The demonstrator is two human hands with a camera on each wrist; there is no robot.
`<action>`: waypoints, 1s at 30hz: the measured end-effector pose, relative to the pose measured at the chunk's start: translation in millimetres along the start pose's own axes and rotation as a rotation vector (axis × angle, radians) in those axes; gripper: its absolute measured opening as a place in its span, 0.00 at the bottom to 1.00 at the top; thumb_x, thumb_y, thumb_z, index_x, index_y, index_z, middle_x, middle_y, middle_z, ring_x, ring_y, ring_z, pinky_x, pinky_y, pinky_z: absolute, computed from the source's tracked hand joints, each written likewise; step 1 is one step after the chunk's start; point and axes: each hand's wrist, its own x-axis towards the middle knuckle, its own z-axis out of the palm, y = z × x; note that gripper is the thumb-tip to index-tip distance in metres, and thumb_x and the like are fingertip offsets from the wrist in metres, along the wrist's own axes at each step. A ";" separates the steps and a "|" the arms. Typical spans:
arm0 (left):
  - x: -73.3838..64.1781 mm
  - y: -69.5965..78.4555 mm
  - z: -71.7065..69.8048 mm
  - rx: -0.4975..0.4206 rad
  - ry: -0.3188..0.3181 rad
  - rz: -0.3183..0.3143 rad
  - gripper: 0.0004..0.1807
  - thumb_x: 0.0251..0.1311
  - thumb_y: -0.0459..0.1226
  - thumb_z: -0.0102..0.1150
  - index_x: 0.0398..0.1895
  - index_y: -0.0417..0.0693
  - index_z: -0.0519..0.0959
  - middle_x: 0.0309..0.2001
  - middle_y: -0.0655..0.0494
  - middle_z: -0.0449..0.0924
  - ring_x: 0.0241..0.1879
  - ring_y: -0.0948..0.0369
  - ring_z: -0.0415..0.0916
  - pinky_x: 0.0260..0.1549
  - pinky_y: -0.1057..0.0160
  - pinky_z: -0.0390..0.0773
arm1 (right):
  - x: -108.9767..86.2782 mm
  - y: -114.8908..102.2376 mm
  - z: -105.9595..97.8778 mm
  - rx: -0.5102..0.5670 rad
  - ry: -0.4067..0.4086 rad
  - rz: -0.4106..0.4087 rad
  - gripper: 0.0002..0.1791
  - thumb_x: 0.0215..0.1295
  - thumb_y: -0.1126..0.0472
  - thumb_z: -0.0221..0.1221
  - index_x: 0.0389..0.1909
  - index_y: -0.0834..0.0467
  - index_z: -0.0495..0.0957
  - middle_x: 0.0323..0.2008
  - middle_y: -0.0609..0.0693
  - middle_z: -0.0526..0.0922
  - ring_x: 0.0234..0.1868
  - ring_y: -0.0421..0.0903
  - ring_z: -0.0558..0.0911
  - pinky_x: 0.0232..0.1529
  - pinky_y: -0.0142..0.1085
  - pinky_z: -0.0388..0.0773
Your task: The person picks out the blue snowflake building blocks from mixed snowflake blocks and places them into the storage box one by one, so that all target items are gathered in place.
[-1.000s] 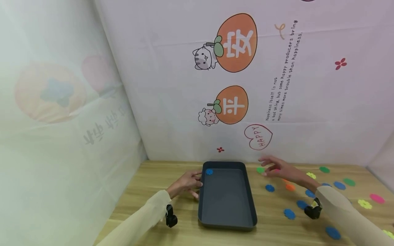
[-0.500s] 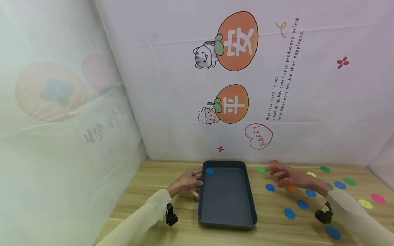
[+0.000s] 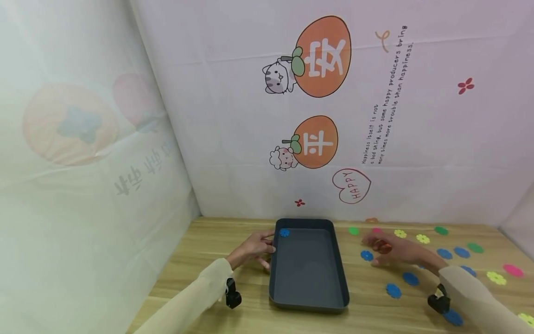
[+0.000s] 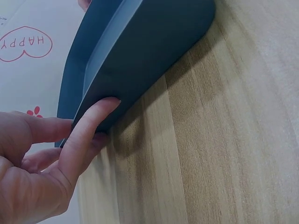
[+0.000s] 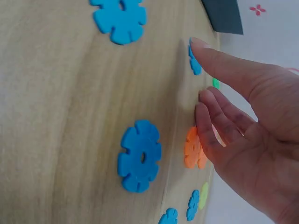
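The dark tray [image 3: 308, 273] lies on the worktop [image 3: 217, 241] directly to the right of the left grip [image 3: 253, 246], whose fingers spread against the tray's left side, touching it and not clenched. A blue flower disc [image 3: 284, 233] sits inside the tray, in the far left corner, ahead and right of that grip. Well to the right of the tray, the right grip [image 3: 398, 250] is released, fingers loosely bent with nothing seen held between them. Orange discs [image 5: 190, 147] lie just beyond its fingertips; whether they touch, I cannot tell. Another blue disc [image 3: 366, 255] is just left of the right grip, with a green disc [image 3: 353, 230] farther out and left. Beyond the grip lie a pink disc [image 3: 377, 230] and a yellow disc [image 3: 400, 233]; nearer the person, below it, are two more blue discs [image 3: 410, 278]. A printed white cloth [image 3: 242, 139] hangs behind both grips
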 end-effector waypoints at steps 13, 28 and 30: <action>0.1 1.7 7.4 0.058 0.066 0.008 0.37 0.69 0.21 0.55 0.81 0.36 0.60 0.71 0.24 0.67 0.65 0.35 0.76 0.25 0.55 0.91 | 5.8 -2.3 17.2 -0.201 0.131 -0.011 0.15 0.67 0.63 0.69 0.53 0.61 0.81 0.47 0.54 0.81 0.44 0.46 0.77 0.42 0.32 0.80; 1.4 -2.2 5.1 0.064 0.052 0.026 0.37 0.70 0.22 0.56 0.81 0.39 0.61 0.70 0.24 0.68 0.64 0.36 0.77 0.25 0.54 0.91 | 11.8 -4.1 15.7 -0.240 0.107 -0.023 0.13 0.62 0.66 0.72 0.44 0.58 0.79 0.40 0.49 0.80 0.39 0.42 0.78 0.39 0.32 0.83; 1.6 -2.9 5.2 0.065 0.052 0.023 0.37 0.70 0.22 0.56 0.81 0.39 0.61 0.70 0.24 0.68 0.64 0.36 0.76 0.25 0.54 0.91 | 13.1 -6.0 15.4 -0.214 0.090 -0.029 0.12 0.63 0.68 0.71 0.44 0.59 0.79 0.41 0.51 0.81 0.38 0.42 0.82 0.37 0.33 0.85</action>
